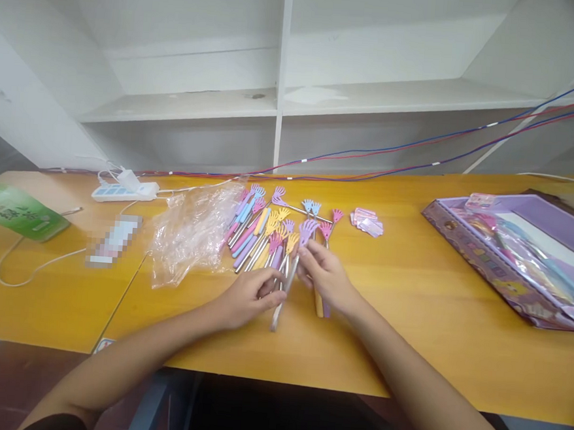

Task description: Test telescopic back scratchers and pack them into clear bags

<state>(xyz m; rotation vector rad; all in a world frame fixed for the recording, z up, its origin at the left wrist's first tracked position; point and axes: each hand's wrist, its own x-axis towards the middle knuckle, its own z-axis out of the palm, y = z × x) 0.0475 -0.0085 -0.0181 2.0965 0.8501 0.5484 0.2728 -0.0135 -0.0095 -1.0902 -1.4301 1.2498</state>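
My right hand (326,275) pinches a purple hand-shaped back scratcher (307,231) just below its head. Its shaft slants down toward me, and the lower end looks pale and translucent, perhaps wrapped in clear film. Lower on that shaft, the fingers of my left hand (246,298) are curled, with thumb and fingertips against it. Beyond my hands lies a pile of back scratchers (247,235) in pink, blue, yellow and purple, with metal rods. A yellow handle (319,304) and a purple one show under my right hand. Small pink cards (366,222) lie to the right.
Crumpled clear plastic bags (187,234) lie left of the pile. Farther left are a white power strip (125,190), a blurred-out phone-like item (115,239) and a green package (19,209). At right stands a purple display box (489,268) holding bagged items. Cables run along the back.
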